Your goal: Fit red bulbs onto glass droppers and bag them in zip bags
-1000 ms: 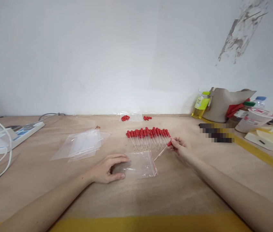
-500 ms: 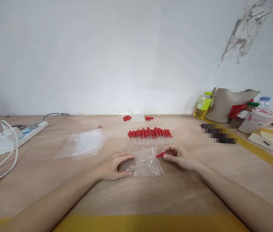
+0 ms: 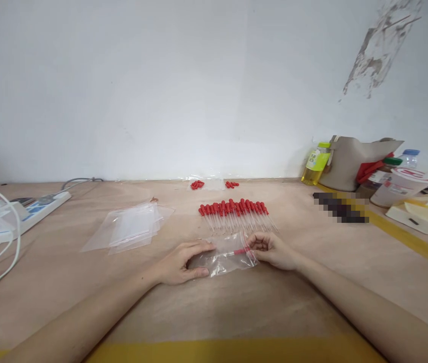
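Note:
A clear zip bag (image 3: 223, 263) lies flat on the table in front of me, its mouth facing right. Inside it is a dropper (image 3: 242, 250) with a red rubber bulb and a thin clear tube pointing left. My right hand (image 3: 272, 250) is at the bag's mouth, thumb and fingers closed on the bulb's end. My left hand (image 3: 185, 261) rests on the bag's closed end, thumb and fingers spread apart. Just beyond the bag, several more red-bulbed droppers (image 3: 234, 207) lie side by side in a row.
Spare clear bags (image 3: 132, 227) lie fanned out to the left. Near the wall are loose red bulbs (image 3: 197, 185) on clear plastic. A power strip (image 3: 49, 205) with white cables sits far left. At right stand a yellow-green bottle (image 3: 315, 164), a grey bag (image 3: 344, 166) and a cup (image 3: 403, 186).
My right hand has pushed the dropper leftward, so its bulb is now mostly within the bag. The left hand stays at the closed end. The view has shifted slightly.

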The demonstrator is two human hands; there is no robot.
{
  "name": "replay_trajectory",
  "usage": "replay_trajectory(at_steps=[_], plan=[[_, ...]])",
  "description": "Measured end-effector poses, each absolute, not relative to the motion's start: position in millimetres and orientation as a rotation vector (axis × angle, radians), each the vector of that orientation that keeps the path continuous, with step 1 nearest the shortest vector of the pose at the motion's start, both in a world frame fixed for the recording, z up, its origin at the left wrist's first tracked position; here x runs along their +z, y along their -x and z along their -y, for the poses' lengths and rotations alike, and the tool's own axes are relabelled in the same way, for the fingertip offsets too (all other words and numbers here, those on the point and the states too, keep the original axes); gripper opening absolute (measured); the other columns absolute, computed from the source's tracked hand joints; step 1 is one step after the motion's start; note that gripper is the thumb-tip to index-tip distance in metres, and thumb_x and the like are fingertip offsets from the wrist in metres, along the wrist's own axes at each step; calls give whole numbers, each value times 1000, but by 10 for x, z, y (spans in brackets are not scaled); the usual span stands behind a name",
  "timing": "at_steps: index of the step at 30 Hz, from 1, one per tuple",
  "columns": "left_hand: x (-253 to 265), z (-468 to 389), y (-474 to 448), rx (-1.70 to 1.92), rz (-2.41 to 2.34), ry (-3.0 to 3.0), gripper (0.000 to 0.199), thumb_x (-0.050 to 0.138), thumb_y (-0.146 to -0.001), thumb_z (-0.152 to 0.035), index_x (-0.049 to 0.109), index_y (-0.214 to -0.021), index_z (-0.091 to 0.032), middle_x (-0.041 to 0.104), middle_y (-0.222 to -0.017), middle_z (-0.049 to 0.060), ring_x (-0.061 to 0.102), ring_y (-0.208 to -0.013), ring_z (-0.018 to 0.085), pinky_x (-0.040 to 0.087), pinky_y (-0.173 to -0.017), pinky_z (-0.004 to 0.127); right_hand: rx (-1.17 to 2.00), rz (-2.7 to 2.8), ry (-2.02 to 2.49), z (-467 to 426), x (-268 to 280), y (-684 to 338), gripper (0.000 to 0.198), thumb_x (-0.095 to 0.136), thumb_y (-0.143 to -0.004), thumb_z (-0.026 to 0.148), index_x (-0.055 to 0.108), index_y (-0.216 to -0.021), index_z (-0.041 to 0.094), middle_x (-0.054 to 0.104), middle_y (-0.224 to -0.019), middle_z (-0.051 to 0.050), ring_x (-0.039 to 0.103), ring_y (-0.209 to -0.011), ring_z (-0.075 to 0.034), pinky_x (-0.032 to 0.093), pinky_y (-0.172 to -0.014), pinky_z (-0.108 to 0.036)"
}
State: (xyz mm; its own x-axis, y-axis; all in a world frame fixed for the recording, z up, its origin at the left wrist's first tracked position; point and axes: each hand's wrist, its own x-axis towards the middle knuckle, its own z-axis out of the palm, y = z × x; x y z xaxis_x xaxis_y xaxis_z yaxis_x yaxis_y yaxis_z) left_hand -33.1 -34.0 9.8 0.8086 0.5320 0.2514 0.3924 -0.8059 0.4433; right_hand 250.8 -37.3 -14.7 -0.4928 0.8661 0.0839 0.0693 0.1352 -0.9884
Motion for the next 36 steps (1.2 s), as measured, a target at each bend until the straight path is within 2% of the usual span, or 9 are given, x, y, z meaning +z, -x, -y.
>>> replay_trajectory(at_steps=[3,8,15,18,22,25,27,32,36], plan=[[92,339,362,526,-720,-2619,47,54,-80,-36,45,-124,-22,51,-124,8,47,-112,21,36,-96,37,1321,1778,986,352,-158,-2515,29,67,-64,41,61,-74,14,57,-63,1,50,-55,-8,39,-52,-22],[113,347,396,503,-718,-2611,37,53,-81,-33,53,-117,-22,54,-120,7,50,-110,20,38,-96,35,836,2096,1030,353,-75,-2592,28,54,-76,39,68,-71,16,55,-67,-1,48,-62,-10,39,-57,-23],[93,347,411,503,-755,-2640,38,53,-81,-33,52,-118,-22,50,-123,7,43,-116,21,35,-98,36,576,1810,1399,-58,120,-2835,23,54,-72,35,65,-73,14,62,-66,-3,52,-58,-14,40,-53,-25],[81,346,419,539,-762,-2676,42,55,-79,-35,51,-119,-22,47,-126,8,37,-121,23,32,-100,39,316,1824,1514,-390,219,-2814,23,52,-72,32,66,-77,15,63,-70,-4,54,-62,-15,41,-60,-26],[66,344,428,535,-785,-2692,44,55,-79,-36,49,-120,-23,47,-125,8,39,-119,23,33,-99,39,74,1846,1678,-761,242,-2636,35,55,-71,39,66,-96,17,62,-92,-10,55,-87,-21,39,-79,-32],[59,343,430,533,-795,-2691,44,54,-80,-38,49,-120,-23,48,-125,8,42,-116,23,34,-98,39,148,1754,1770,-914,201,-2504,30,60,-67,40,69,-86,19,58,-104,-12,46,-105,-29,34,-87,-40],[58,344,430,533,-796,-2687,44,54,-80,-39,49,-121,-23,48,-125,8,44,-115,23,35,-98,39,256,1702,1757,-965,197,-2454,21,63,-65,36,69,-73,18,59,-100,-12,45,-106,-30,33,-87,-41],[63,348,430,507,-812,-2681,45,54,-80,-39,47,-122,-24,48,-125,7,45,-114,22,36,-97,38,437,1673,1617,-916,358,-2494,15,54,-74,29,61,-71,16,64,-79,-6,58,-77,-17,43,-72,-29],[71,347,429,497,-822,-2681,45,53,-80,-39,47,-122,-24,48,-125,6,44,-115,21,36,-97,38,654,1511,1334,-610,438,-2691,18,50,-79,35,51,-78,17,62,-70,-2,55,-55,-9,43,-54,-21]])
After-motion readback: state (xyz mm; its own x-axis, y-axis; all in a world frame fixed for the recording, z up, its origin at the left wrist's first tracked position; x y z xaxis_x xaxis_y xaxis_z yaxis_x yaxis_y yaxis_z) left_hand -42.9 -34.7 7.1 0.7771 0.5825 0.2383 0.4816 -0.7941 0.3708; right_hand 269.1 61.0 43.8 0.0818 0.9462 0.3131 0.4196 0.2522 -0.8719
